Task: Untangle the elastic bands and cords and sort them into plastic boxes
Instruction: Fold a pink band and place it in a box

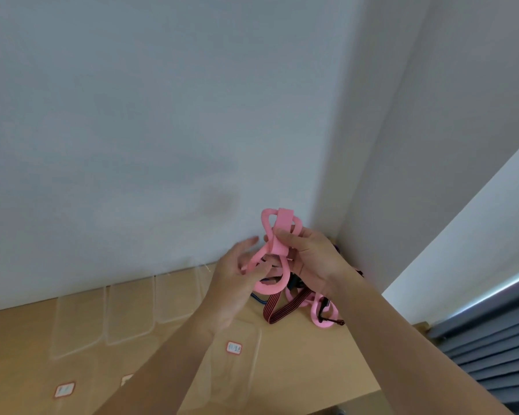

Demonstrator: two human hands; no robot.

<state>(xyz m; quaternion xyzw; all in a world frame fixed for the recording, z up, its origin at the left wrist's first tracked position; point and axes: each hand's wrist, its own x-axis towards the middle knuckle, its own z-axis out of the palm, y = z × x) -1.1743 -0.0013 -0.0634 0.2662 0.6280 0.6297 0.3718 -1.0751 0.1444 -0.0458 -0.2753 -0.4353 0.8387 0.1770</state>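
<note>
Both hands hold up a pink foam-tube resistance band [271, 232] with a flat pink strap wrapped around its middle, above the far right corner of the table. My right hand [309, 254] pinches the flat strap between thumb and fingers. My left hand [237, 274] grips a lower pink loop, fingers partly spread. Below them on the table lies a tangle of bands and cords [300, 304]: a dark red striped elastic band, pink straps and a blue cord. Several clear plastic boxes [129, 310] stand in rows on the table to the left, some with red-edged labels [233, 347].
The wooden table [306, 348] meets white walls at the back and right, forming a corner just behind the tangle. A grey slatted radiator or blind [492, 354] is at the right beyond the table edge. My forearms cross over the nearer boxes.
</note>
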